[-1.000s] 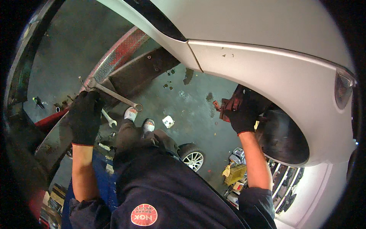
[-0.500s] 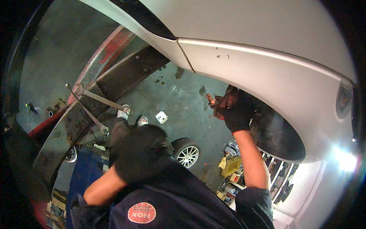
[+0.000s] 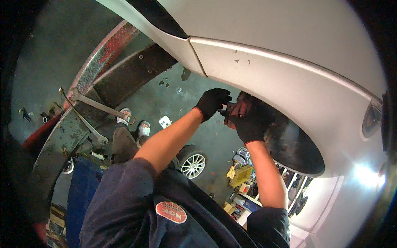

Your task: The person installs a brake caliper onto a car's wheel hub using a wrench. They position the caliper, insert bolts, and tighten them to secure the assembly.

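A dark reddish metal part, which looks like a brake caliper (image 3: pixel 238 109), sits at the front opening of the wheel arch (image 3: pixel 297 144) of a silver car. My right hand (image 3: pixel 251 126), in a black glove with a red cuff, is closed around its near side. At the caliper's left end is my left hand (image 3: pixel 212 102), gloved the same way. Its fingers are bent together there, and what they pinch is mostly hidden. The inside of the arch behind my right hand is dark.
Two long wrenches (image 3: pixel 101 105) lie across a dark lift beam (image 3: pixel 124 78) at left. Below, a wheel with a silver rim (image 3: pixel 193 165) lies near my feet, close to a white packet (image 3: pixel 165 122). A yellow crate (image 3: pixel 240 176) and shelving stand at lower right.
My left hand has swung from in front of my body up and to the right, reaching the caliper's left end. My right hand stays on the caliper. The view has shifted slightly.
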Motion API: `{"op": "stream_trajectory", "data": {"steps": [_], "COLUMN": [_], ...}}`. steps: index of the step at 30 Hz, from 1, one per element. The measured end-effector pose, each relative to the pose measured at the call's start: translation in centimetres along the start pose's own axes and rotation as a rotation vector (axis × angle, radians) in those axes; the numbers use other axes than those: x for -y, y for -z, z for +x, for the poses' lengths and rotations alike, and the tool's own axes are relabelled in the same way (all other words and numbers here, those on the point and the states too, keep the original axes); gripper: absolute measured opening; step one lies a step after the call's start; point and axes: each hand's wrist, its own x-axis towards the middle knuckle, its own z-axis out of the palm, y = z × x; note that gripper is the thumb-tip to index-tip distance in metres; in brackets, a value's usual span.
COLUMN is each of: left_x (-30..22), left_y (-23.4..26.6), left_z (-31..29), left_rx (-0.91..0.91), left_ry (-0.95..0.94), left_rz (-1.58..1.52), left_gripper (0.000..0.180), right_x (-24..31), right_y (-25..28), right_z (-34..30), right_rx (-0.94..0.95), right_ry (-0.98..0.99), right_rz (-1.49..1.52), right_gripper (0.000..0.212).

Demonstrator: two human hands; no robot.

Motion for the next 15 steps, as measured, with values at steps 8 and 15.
{"op": "stream_trajectory", "data": {"steps": [8, 15], "left_x": [-0.5, -0.7], "left_y": [-0.3, -0.5], "left_z": [0.6, 1.7], "left_rx": [0.135, 0.231], "left_ry": [0.033, -0.013], "left_rz": [0.085, 0.591], "left_gripper": [0.032, 0.024], "right_x": [0.0, 0.8], "right_y": [0.7, 1.2], "right_z": [0.1, 0.7], "right_rx": [0.097, 0.026], "right_ry": [-0.114, 0.009], "right_rz": [0.131, -0.043], "right_gripper": [0.076, 0.075]}}
